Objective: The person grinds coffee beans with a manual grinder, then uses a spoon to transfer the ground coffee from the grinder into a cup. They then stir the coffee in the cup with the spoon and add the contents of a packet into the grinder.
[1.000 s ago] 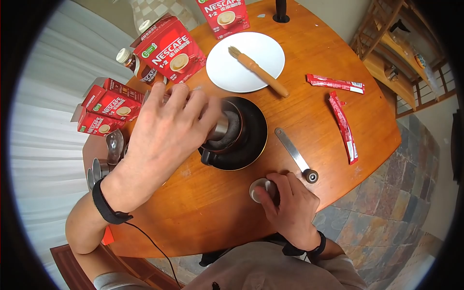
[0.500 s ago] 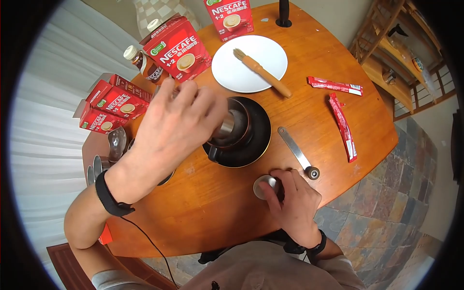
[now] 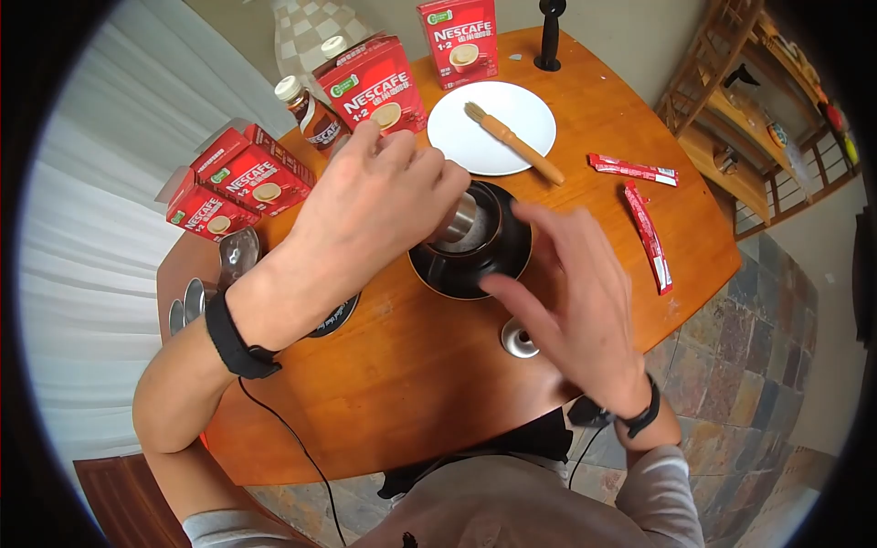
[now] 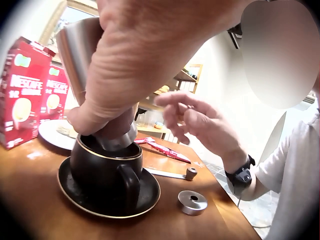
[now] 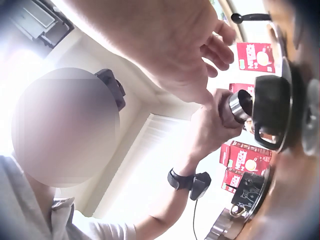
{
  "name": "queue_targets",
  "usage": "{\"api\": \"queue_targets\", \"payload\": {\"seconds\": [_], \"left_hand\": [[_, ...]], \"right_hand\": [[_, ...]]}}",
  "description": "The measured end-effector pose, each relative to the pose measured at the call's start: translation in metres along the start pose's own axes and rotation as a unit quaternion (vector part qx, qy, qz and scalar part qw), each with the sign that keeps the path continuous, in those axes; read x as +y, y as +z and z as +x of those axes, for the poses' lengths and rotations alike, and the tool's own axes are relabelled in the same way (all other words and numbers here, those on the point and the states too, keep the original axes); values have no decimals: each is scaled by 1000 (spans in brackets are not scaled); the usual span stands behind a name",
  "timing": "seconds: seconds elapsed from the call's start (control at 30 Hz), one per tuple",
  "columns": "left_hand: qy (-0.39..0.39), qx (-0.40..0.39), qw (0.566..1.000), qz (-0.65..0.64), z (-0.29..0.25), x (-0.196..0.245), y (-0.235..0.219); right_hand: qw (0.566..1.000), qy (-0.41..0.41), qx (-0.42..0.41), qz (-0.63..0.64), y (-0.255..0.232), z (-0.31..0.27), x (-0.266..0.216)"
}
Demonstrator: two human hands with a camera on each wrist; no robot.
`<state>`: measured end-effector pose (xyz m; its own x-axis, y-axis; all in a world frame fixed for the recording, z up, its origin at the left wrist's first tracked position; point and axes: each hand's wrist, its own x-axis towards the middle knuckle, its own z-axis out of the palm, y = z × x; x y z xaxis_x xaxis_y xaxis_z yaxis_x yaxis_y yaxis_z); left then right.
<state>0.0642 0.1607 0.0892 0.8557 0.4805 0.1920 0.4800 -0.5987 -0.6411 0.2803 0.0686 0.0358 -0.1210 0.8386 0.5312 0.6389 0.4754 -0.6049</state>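
My left hand (image 3: 388, 196) grips the steel body of a hand coffee grinder (image 4: 80, 55) and holds it tilted, its lower end in the mouth of a black cup (image 4: 97, 167). A gold-rimmed black saucer (image 4: 70, 192) lies under the cup. Whitish stuff shows inside the cup in the head view. My right hand (image 3: 589, 292) is raised beside the cup, thumb and fingers spread with nothing between them. Below it on the table sits a round metal lid (image 4: 193, 202) with a hole in its middle. The crank handle (image 4: 190, 173) lies behind that lid.
Beyond the cup, a wooden-handled brush (image 3: 516, 146) rests on a white plate (image 3: 448, 137). Two red sachets (image 3: 649, 237) lie to the right. Red Nescafe boxes (image 3: 375, 87) and a bottle (image 3: 311, 114) stand at the back left, with metal cups (image 3: 195, 297) nearer me.
My right hand has let go of the metal lid and lifted up and forward towards the cup. My left hand keeps the grinder tipped over the cup. The head view has shifted.
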Motion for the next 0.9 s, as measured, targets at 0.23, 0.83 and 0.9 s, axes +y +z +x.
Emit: {"api": "queue_targets", "payload": {"seconds": [0.23, 0.83, 0.9], "left_hand": [[27, 33, 999, 16, -2, -4, 3], [-161, 177, 968, -75, -10, -26, -16], [-296, 213, 893, -263, -19, -20, -10]], "right_hand": [[993, -58, -94, 40, 33, 57, 14], [931, 136, -118, 318, 44, 62, 19], [923, 131, -109, 344, 46, 62, 25]]}}
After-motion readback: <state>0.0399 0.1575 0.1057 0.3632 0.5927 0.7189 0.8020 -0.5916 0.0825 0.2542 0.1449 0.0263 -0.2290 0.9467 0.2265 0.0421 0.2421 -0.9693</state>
